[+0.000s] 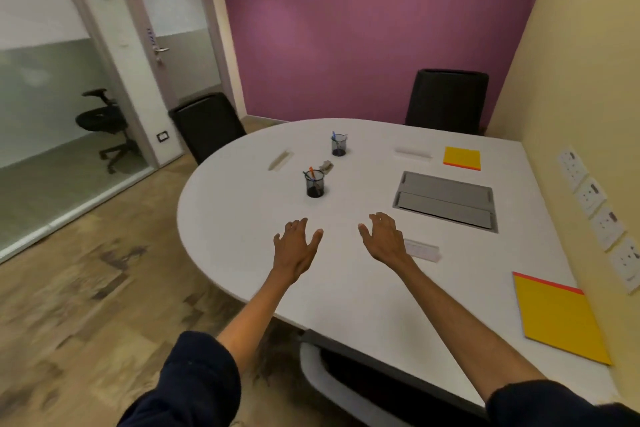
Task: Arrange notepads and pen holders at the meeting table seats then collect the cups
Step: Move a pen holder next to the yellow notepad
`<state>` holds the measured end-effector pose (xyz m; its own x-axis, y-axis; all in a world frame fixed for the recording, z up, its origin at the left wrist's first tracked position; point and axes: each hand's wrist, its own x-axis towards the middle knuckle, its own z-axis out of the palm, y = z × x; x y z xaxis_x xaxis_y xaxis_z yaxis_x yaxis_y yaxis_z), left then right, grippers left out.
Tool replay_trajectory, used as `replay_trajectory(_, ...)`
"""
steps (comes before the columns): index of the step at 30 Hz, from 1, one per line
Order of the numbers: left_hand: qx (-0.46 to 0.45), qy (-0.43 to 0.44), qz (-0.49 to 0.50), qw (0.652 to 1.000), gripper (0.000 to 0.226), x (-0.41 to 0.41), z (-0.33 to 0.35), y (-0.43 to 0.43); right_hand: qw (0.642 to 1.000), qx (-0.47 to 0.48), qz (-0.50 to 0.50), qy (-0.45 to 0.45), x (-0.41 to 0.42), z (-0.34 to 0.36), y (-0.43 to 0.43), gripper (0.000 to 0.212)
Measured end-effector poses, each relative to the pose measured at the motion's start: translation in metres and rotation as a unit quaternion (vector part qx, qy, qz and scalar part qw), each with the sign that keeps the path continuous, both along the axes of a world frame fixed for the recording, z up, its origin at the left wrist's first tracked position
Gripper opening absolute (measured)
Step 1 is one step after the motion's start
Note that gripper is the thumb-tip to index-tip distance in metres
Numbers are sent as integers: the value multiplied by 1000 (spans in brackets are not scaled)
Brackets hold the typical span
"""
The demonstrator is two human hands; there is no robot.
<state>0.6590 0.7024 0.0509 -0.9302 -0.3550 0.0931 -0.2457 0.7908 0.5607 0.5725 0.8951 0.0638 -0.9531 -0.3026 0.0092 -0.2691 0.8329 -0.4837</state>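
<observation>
On the white meeting table [242, 218] stand two dark mesh pen holders with pens: the nearer pen holder [315, 184] just beyond my hands, the farther pen holder [338, 145] toward the back. A yellow notepad [462, 158] lies at the far right seat, and a larger yellow notepad [557, 317] lies at the near right edge. My left hand [295, 248] and my right hand [384, 240] hover over the table with fingers spread, holding nothing. No cups are visible.
A grey cable hatch [445, 199] is set into the table's right half. White name plates [423, 249] [412, 152] [280, 160] and a small crumpled object [326, 166] lie on top. Black chairs [207, 125] [446, 100] stand at the far side. Wall sockets [595, 211] line the right wall.
</observation>
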Motion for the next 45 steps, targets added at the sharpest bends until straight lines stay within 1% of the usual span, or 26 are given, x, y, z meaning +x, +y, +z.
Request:
replay_trajectory(3,-4,-7,37,999,64,30,-4,-40,1000,-20,17,-9,13,0,-42,53)
replay_trajectory(7,23,-17,85,996,64,51,-10,-67,998,-31,52,-13,26,-3,-89,52)
replay_trajectory(13,27,-19,106,994,62,55,-16,-102,996,-36,81,-16,27,-10,-138,50)
replay_trajectory(19,24,-34,120,992,61,41,-33,-148,995,-38,86,-29,10,-30,-181,49)
replay_trajectory(24,32,-63,114,991,60,10,-56,-187,995,-35,82,-49,-21,-54,-224,49)
replay_trajectory(28,21,-86,88,992,60,-30,-66,-228,995,-39,70,-57,-61,-65,-260,49)
replay_trajectory(36,-8,-124,38,992,58,-103,-64,-300,993,-55,31,-105,-134,-77,-316,52)
replay_trajectory(42,13,-134,51,990,56,-131,-69,-341,990,-47,13,-136,-160,-85,-331,54)
replay_trajectory(45,13,-140,46,989,56,-155,-74,-353,985,-63,-8,-158,-176,-87,-329,55)
